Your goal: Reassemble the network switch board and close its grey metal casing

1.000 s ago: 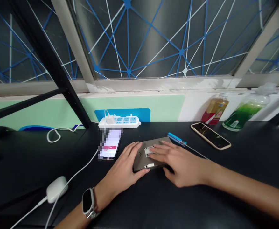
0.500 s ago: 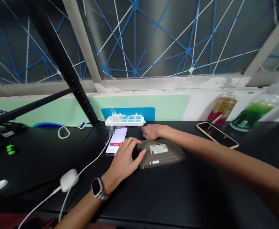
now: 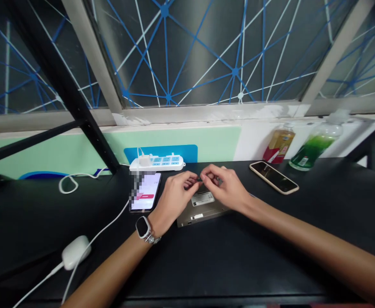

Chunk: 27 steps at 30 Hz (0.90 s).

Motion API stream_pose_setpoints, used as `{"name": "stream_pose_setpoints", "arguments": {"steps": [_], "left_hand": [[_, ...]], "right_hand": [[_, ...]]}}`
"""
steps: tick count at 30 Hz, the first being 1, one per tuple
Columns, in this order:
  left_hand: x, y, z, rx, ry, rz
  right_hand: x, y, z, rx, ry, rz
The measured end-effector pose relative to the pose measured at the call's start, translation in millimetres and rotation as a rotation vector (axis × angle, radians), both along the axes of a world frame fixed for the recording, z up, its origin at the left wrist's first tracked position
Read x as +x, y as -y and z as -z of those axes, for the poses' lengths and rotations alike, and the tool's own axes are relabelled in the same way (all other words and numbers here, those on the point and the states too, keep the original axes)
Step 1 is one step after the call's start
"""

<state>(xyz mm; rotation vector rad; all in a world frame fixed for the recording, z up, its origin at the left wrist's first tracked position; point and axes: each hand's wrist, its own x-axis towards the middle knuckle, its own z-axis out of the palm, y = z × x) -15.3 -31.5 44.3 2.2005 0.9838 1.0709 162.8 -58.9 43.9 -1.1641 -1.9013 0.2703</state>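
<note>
A flat grey metal drive (image 3: 203, 209) with white labels lies on the black table (image 3: 238, 256). My left hand (image 3: 176, 199), with a watch on its wrist, and my right hand (image 3: 224, 188) meet just above the drive's far edge. Both pinch their fingertips together around a tiny dark thing that I cannot name. A lit phone (image 3: 145, 192) on a white cable lies just left of my left hand.
A white power strip (image 3: 157, 162) sits against the wall behind the phone. Another phone (image 3: 273, 176) lies to the right, with two bottles (image 3: 279, 144) (image 3: 312, 147) behind it. A white charger (image 3: 75, 251) and its cable lie at the near left.
My right hand came back from beside the power strip to above the drive. My left hand lifted off the drive's left edge, and the two hands now pinch together.
</note>
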Motion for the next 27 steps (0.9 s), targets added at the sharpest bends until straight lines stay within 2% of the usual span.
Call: {"name": "stream_pose_setpoints", "arguments": {"steps": [3,9,14,17,22,27], "left_hand": [[15,4,-0.8,0.003,-0.012,0.058],[27,7,13.3,0.041,-0.1,0.026],[30,12,20.7,0.215,-0.19,0.042],[28,15,22.7,0.257,-0.234,0.085],[25,20,24.5,0.282,-0.279,0.068],[24,24,22.5,0.298,-0.358,0.054]], "right_hand": [[9,18,9.1,0.003,-0.039,0.063],[15,30,25.6,-0.065,-0.205,0.117],[15,31,35.4,-0.171,-0.381,0.122],[16,33,37.8,-0.142,-0.291,0.138],[16,36,39.8,0.079,0.05,0.202],[15,34,39.4,0.086,0.097,0.208]]}}
